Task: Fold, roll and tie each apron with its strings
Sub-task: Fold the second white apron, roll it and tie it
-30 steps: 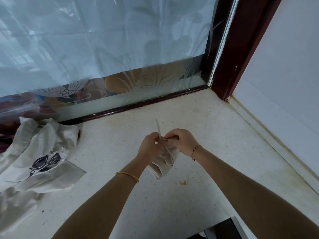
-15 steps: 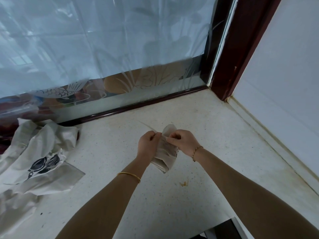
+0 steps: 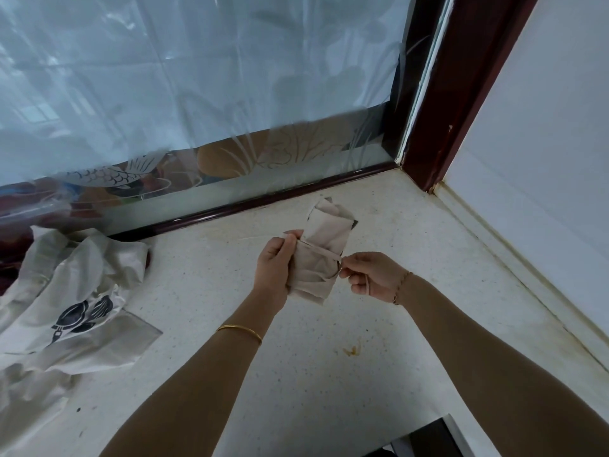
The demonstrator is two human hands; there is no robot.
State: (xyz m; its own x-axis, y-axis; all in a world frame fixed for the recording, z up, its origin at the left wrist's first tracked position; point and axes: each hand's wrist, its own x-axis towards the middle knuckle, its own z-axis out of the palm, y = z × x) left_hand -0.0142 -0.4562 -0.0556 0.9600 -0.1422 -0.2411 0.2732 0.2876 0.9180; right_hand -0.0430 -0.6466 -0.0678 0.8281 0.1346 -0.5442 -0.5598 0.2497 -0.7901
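A small rolled beige apron [image 3: 324, 249] is held up above the speckled counter [image 3: 313, 374], its long axis tilted up and to the right. My left hand [image 3: 273, 268] grips its left side, thumb on top near the string. A thin apron string [image 3: 321, 253] runs across the roll's middle. My right hand [image 3: 370, 275] pinches that string's end just right of the roll, and a loop of it hangs under the fingers.
A heap of loose pale aprons [image 3: 66, 305], one with a dark printed motif, lies at the counter's left edge. A frosted glass partition with a dark wooden frame [image 3: 230, 209] closes the back. The white wall [image 3: 543, 159] bounds the right. A dark object [image 3: 428, 440] sits at the near edge.
The roll has turned and lifted, its upper end now toward the glass. My right hand has drawn away to the right, pulling the string taut across the roll.
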